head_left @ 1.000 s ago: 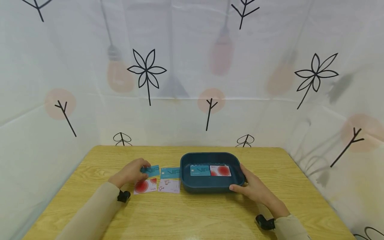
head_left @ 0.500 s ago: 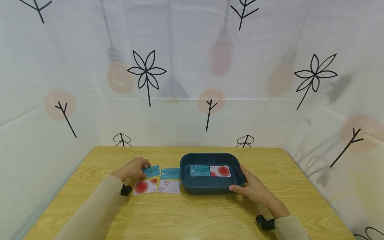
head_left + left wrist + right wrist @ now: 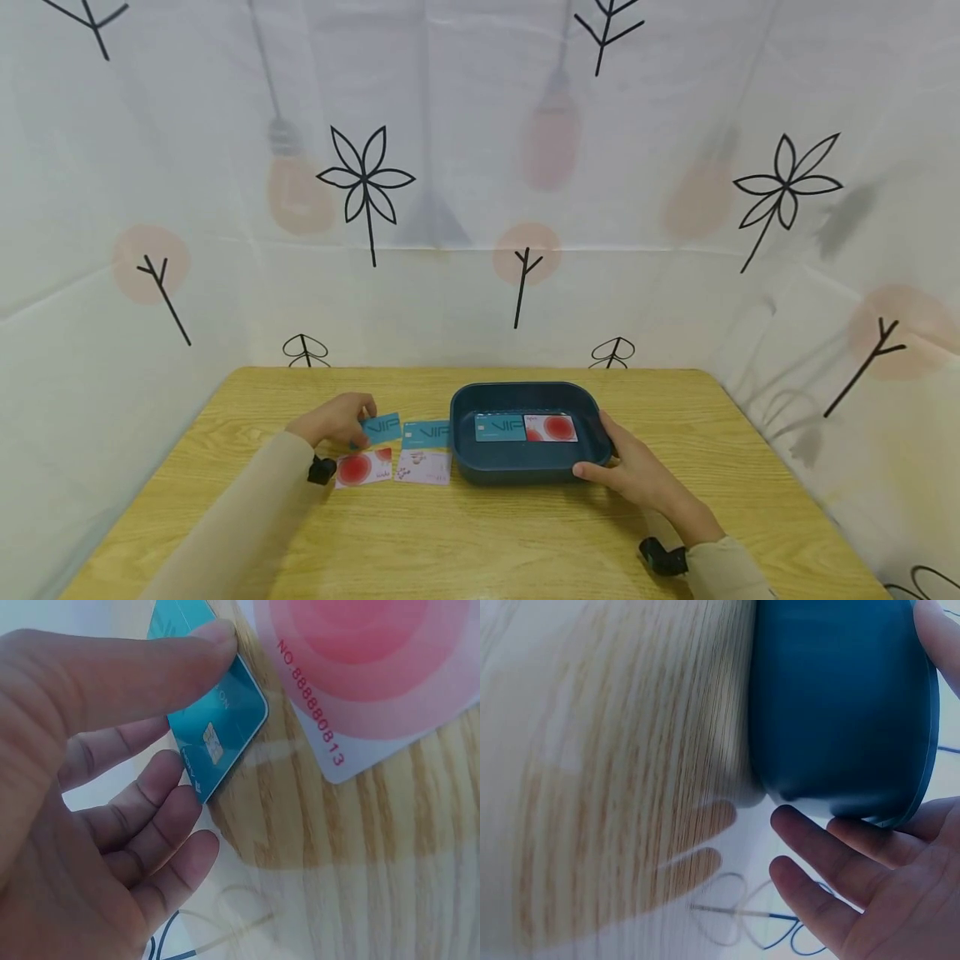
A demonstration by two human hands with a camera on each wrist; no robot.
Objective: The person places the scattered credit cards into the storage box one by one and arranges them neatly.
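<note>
My left hand [image 3: 335,419] pinches a teal VIP card [image 3: 383,427] between thumb and fingers at the left of the table. Up close in the left wrist view, the thumb lies over the printed, chipped face of the card [image 3: 217,720], and it is tilted. Just nearer lies a white card with red circles [image 3: 363,468]. To the right are a second teal VIP card [image 3: 425,433] and a pale pink floral card [image 3: 423,467]. My right hand [image 3: 636,462] holds the right end of a dark teal plastic tub [image 3: 517,473], thumb along its near side, fingers at the end wall.
Inside the tub, another teal VIP card [image 3: 500,427] and a red-circle card [image 3: 551,427] lie side by side. The wooden table [image 3: 480,542] reaches back to a white patterned cloth [image 3: 450,308]. Black wrist cameras [image 3: 663,557] sit at both cuffs.
My left hand has moved slightly to the right, and the teal card it pinches has shifted right with it. The right hand and the tub have stayed in place.
</note>
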